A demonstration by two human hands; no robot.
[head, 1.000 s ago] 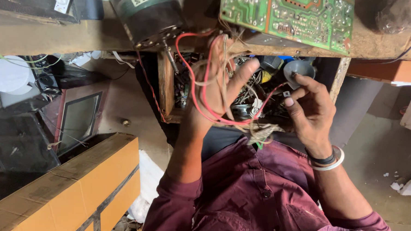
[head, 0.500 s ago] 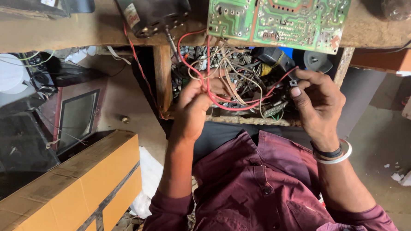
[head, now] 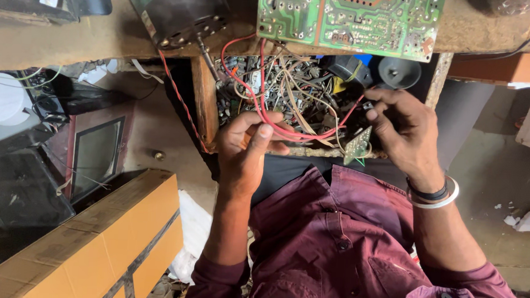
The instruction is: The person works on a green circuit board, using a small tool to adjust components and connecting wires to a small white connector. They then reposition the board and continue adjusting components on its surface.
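Two hands in a drawer full of wire, so plenty can snag here. The left hand (head: 247, 145), centre-left of the frame, is curled around a bundle of red wires (head: 289, 132), thumb pressed on top, fingers closed narrow on it. The right hand (head: 405, 134), right of centre, pinches the far end of that red lead between fingertips, up near a small dark connector (head: 368, 104); I can't tell how firm that pinch is. The wires loop from the open drawer (head: 204, 104) in the upper middle, up to the green circuit board (head: 348, 18) lying on the bench edge at the top.

What I'd worry about:

- The red leads look soldered to the board. A hard tug from either hand could tear a joint or drag the board off the edge.
- A little green board (head: 357, 146) hangs just below the loop, between the hands. It looks loose enough to swing or fall into the lap.
- The tangle of tan and white wires (head: 291, 90) in the drawer sits right against the red ones, so pulling one probably drags the lot.
- The round motor (head: 175, 11) at upper left has thin wires trailing past the drawer side, near the left wrist, easy to catch.
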